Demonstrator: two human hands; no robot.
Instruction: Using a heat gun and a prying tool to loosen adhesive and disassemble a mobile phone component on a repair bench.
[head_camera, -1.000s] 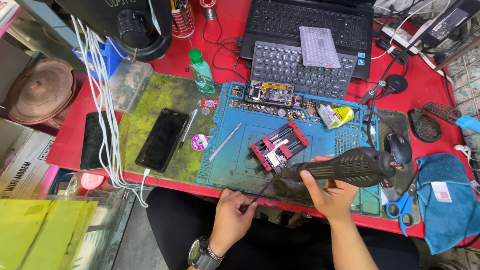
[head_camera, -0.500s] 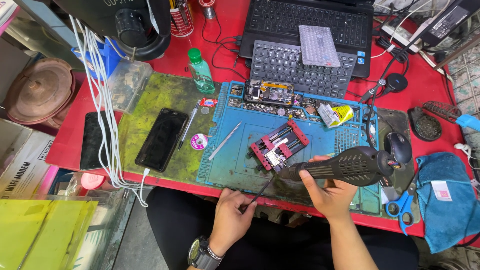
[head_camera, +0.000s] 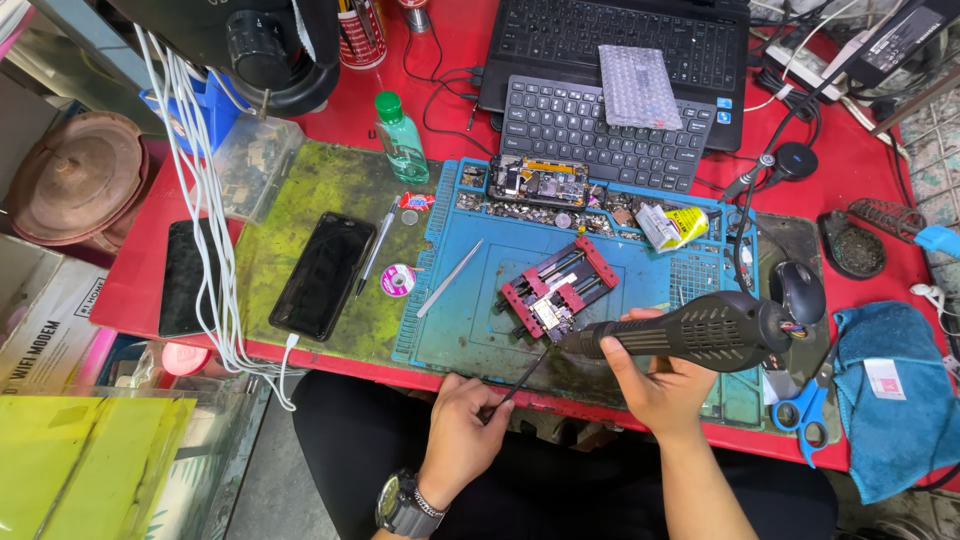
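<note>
My right hand (head_camera: 655, 385) grips a black hot-air gun (head_camera: 690, 332), its nozzle pointing left at a small circuit board clamped in a red holder (head_camera: 558, 285). The holder sits on a blue work mat (head_camera: 480, 320). My left hand (head_camera: 465, 425), with a watch on its wrist, holds thin black tweezers (head_camera: 520, 380) whose tips reach up toward the board. Both hands are at the near edge of the red table (head_camera: 330, 110).
A black phone (head_camera: 323, 274) lies on a green mat, with silver tweezers (head_camera: 449, 277) and a solder roll (head_camera: 398, 279) nearby. Keyboard (head_camera: 600, 130), laptop, green bottle (head_camera: 402, 137), mouse (head_camera: 798, 290), scissors (head_camera: 805, 410), blue cloth (head_camera: 895, 400) and white cables (head_camera: 205, 230) surround the mat.
The hot-air gun has shifted slightly, its nozzle staying over the clamped board. My left hand holds the tweezers in nearly the same place.
</note>
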